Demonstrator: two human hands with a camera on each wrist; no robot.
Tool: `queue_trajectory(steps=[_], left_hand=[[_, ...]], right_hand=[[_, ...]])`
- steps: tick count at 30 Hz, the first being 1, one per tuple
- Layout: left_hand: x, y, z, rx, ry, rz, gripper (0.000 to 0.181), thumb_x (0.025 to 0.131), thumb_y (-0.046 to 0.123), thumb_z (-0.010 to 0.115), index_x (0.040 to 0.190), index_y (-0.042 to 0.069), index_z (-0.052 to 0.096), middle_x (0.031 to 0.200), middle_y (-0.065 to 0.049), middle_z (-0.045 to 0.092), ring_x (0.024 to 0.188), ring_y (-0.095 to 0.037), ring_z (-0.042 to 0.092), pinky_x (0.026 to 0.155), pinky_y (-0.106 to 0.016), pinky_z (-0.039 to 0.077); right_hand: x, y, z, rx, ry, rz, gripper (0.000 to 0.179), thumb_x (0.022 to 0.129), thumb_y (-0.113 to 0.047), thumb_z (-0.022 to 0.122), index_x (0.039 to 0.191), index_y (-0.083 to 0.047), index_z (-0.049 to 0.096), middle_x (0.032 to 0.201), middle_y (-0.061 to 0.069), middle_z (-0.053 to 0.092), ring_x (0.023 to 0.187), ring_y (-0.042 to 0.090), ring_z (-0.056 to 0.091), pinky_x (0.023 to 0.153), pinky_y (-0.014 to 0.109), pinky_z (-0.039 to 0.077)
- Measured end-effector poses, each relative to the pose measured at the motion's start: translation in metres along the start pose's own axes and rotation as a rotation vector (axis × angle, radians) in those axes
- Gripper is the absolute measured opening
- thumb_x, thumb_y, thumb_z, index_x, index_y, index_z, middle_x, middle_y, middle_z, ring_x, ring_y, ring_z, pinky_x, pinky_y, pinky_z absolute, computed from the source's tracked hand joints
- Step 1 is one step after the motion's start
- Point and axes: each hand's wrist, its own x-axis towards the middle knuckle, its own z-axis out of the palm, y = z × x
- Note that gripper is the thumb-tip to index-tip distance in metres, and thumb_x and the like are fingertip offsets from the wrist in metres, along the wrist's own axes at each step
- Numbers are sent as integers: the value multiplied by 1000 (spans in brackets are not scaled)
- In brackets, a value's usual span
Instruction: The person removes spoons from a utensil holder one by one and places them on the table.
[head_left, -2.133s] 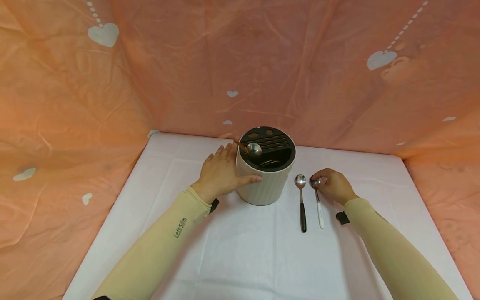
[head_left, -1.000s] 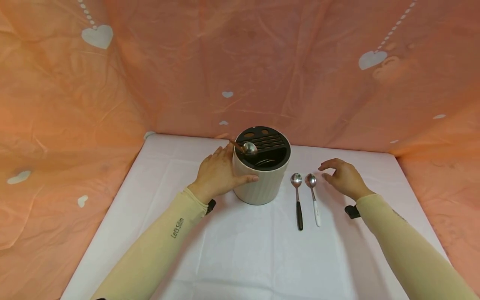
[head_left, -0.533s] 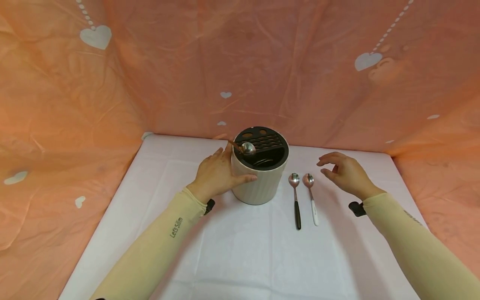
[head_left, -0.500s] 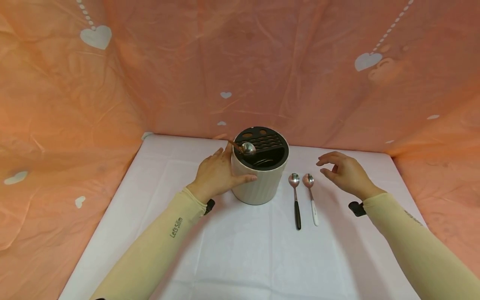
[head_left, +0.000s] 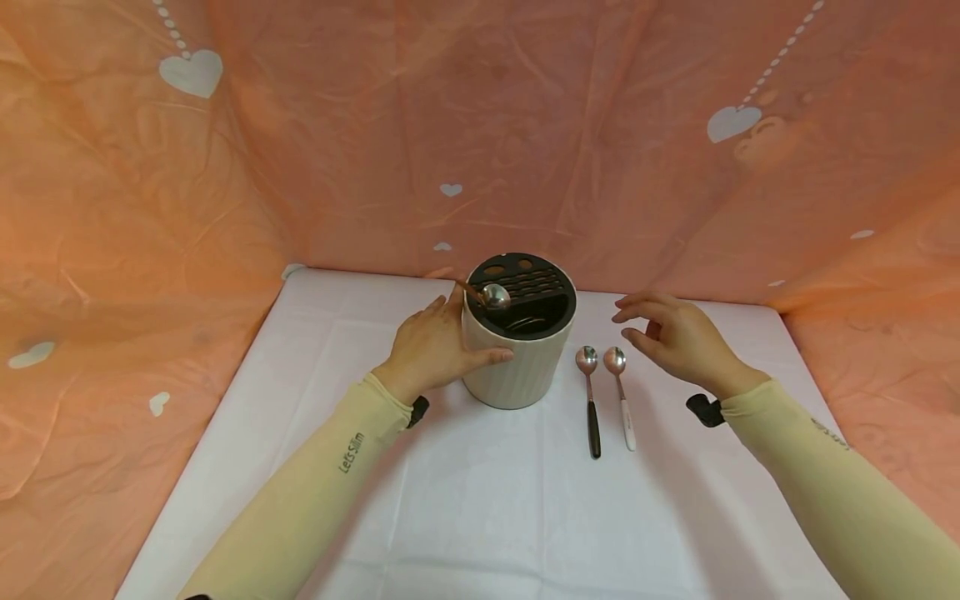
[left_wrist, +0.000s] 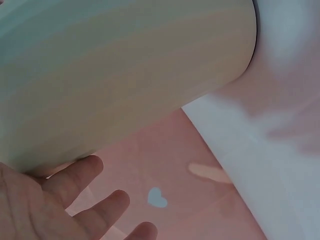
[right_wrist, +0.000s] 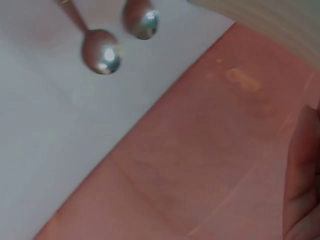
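Note:
A cream ribbed utensil holder (head_left: 517, 375) with a black slotted lid stands upright near the back of the table. My left hand (head_left: 435, 346) rests against its left side, thumb across the front and fingers spread; the left wrist view shows the fingers straight beside the wall. From the lid sticks a spoon (head_left: 495, 297), bowl up, its brown part leaning left. My right hand (head_left: 671, 337) hovers in the air with fingers loosely bent and nothing in them. Just left of it lie a white-handled spoon (head_left: 617, 362) and a black-handled spoon (head_left: 593, 425), bowls toward the back.
A white cloth (head_left: 465, 517) covers the table. Orange-pink curtains (head_left: 525, 125) with white hearts hang close behind and on both sides. Each wrist carries a small black camera, seen as a black device (head_left: 705, 410) on the right.
My right hand let go of the white-handled spoon's bowl, drew back to the right, then moved slightly left toward the holder. The left hand stayed against the holder.

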Motion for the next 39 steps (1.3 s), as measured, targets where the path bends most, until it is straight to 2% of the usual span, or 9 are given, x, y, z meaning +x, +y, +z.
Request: queue_trajectory(steps=[10, 17, 21, 26, 32, 39], left_hand=[[0, 2, -4, 8, -15, -10, 124, 55, 92, 41, 147, 12, 17, 137, -4, 44, 123, -28, 42, 79, -44, 46], [-1, 2, -5, 0, -36, -10, 119, 55, 91, 42, 149, 24, 12, 146, 2, 31, 125, -33, 39, 84, -47, 44], [-1, 2, -5, 4, -52, -17, 116, 55, 92, 40, 148, 30, 11, 148, 3, 26, 126, -34, 37, 87, -49, 41], [-1, 2, -5, 10, -61, -12, 114, 56, 92, 39, 148, 33, 7, 149, 3, 23, 126, -35, 37, 88, -49, 41], [-1, 2, -3, 14, -60, -7, 115, 57, 92, 39, 148, 32, 2, 150, 2, 22, 126, -34, 36, 89, -49, 40], [-1, 2, -4, 15, -57, -18, 119, 56, 92, 39, 149, 26, 5, 148, 0, 27, 127, -33, 36, 88, -48, 41]], right_hand=[[18, -29, -10, 66, 36, -136, 23, 79, -11, 71, 101, -18, 69, 118, -6, 57, 65, -2, 50, 56, 16, 41], [30, -51, -9, 167, 36, -206, 24, 79, -6, 70, 101, -16, 69, 118, -3, 58, 60, -3, 51, 52, 14, 41], [36, -65, -8, 204, 8, -239, 23, 80, -7, 70, 101, -16, 69, 118, -3, 57, 57, -4, 52, 52, 13, 42], [41, -78, -5, 213, -25, -262, 21, 81, -7, 69, 101, -15, 69, 118, -3, 56, 62, -2, 53, 55, 16, 45], [44, -86, 0, 230, -60, -267, 22, 83, -8, 67, 104, -15, 69, 119, -4, 54, 56, -5, 53, 53, 15, 45], [47, -88, 3, 163, -52, -293, 19, 84, -12, 66, 102, -18, 70, 115, -7, 56, 64, -4, 52, 58, 18, 45]])
